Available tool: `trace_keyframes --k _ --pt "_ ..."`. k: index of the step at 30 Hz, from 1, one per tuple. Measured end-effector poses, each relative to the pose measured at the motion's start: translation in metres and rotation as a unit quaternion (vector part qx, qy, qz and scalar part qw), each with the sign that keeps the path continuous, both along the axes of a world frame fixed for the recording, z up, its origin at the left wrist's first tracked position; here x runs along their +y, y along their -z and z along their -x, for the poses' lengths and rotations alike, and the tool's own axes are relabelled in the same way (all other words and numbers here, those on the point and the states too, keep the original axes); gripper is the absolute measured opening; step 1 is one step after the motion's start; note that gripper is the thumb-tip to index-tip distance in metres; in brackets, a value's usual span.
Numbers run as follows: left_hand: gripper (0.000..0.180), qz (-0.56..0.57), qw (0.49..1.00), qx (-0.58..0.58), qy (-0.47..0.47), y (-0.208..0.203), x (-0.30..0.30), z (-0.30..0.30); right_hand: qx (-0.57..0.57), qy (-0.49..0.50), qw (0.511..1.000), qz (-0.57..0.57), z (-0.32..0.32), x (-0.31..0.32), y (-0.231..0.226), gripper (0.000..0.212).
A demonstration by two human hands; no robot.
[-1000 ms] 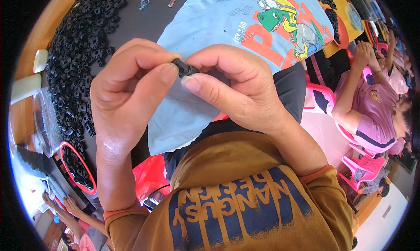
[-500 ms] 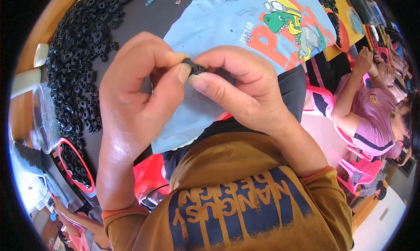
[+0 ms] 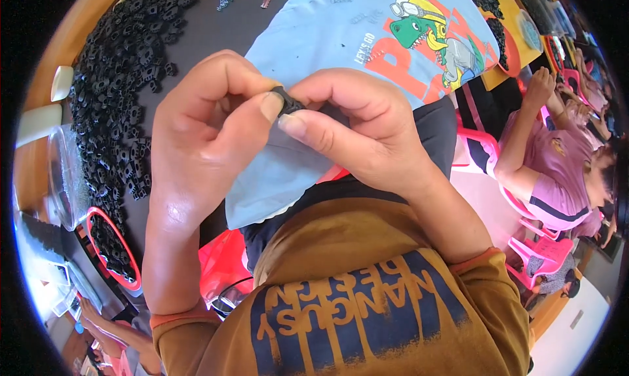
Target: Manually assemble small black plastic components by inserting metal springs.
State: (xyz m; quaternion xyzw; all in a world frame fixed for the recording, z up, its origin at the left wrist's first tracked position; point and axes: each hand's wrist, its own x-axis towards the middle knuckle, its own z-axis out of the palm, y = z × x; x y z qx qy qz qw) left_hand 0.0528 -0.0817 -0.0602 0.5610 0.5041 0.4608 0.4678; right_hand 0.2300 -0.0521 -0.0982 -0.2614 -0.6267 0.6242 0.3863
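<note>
Between my two hands, over the lap-side edge of the table, is a small black claw clip (image 3: 290, 102). My left hand (image 3: 206, 123) pinches its left end between thumb and forefinger. From the other side, the thumb and bent forefinger of my right hand (image 3: 363, 123) grip the clip. Fingertips cover much of it, so its jaws cannot be made out. Beneath my hands a light blue T-shirt (image 3: 308, 45) with a cartoon print is spread out. To the left lies a big heap of similar black claw clips (image 3: 111, 107).
A red-rimmed basket (image 3: 136, 277) holds more black clips at the lower left, near a clear plastic tub (image 3: 62, 179). Spring-like bits (image 3: 225, 1) lie at the table's far side. On the right, a person in a purple shirt (image 3: 550, 159) sits by pink chairs (image 3: 540, 258).
The clip has turned slightly between my fingertips, and my right thumb has shifted a little left. Both hands keep their pinch. The T-shirt appears shifted slightly left in view.
</note>
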Motion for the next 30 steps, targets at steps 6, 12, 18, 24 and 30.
trace_keyframes --k 6,12,18,24,30 --pt "0.009 -0.015 1.000 -0.005 0.004 -0.001 -0.003 0.001 0.029 0.007 1.000 -0.005 0.001 0.001 0.002 0.012" --pt "0.011 -0.054 0.996 0.062 0.017 -0.002 -0.001 0.005 0.035 -0.002 0.997 -0.072 0.001 0.007 0.009 0.012" --pt "0.006 -0.085 0.977 0.195 0.026 -0.008 -0.006 0.003 0.022 0.003 0.992 -0.126 0.001 0.008 0.009 0.013" --pt "0.007 -0.090 0.983 0.157 0.014 -0.001 -0.003 0.005 -0.020 -0.034 0.996 -0.081 -0.004 0.009 0.004 0.010" --pt "0.006 -0.055 0.981 0.188 0.006 -0.008 -0.007 0.000 -0.002 -0.066 0.997 0.028 -0.008 0.008 0.001 0.010"
